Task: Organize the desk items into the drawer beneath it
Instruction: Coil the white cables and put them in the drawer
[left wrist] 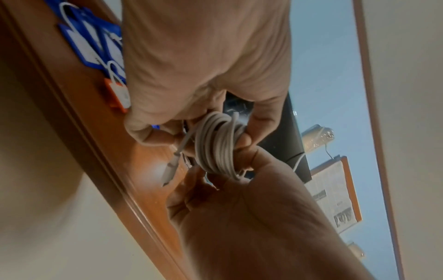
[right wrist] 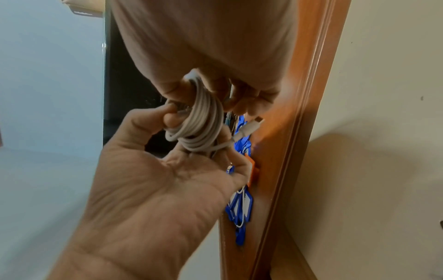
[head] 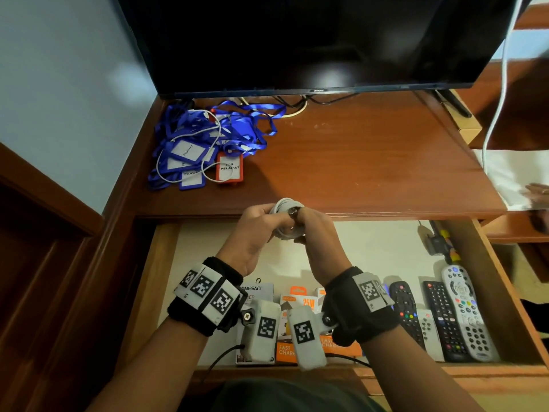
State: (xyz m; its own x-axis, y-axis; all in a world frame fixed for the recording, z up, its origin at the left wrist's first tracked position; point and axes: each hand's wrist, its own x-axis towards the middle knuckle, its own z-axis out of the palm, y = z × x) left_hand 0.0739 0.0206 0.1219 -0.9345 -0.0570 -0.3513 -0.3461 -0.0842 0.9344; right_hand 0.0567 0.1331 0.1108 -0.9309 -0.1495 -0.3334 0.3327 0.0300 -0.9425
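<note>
Nearest me, the open drawer (head: 502, 292) holds boxes along its front edge: one grey-white reading "ONESAM" (head: 258, 292), and orange ones (head: 300, 301) marked "25W" and "FAST CHAR…", partly hidden by my wrists. To their right lie several remotes (head: 445, 316) side by side, black and light grey.

Above the drawer's middle, both my hands hold a coiled white cable (head: 286, 215). My left hand (head: 255, 230) has fingers curled around one side of the coil; my right hand (head: 315, 230) pinches the other side, fingers curled on the loops. In the wrist views one plug end (left wrist: 169, 168) sticks out loose from the bundle.

Beyond, on the wooden desk (head: 356, 162), a heap of blue lanyards (head: 214, 132) with badge holders lies at the left; the cards read "PELAWAT", one in a red frame (head: 229, 167). A thin white cord (head: 190, 150) loops across the heap. Farthest back stands a dark screen (head: 312, 40).
</note>
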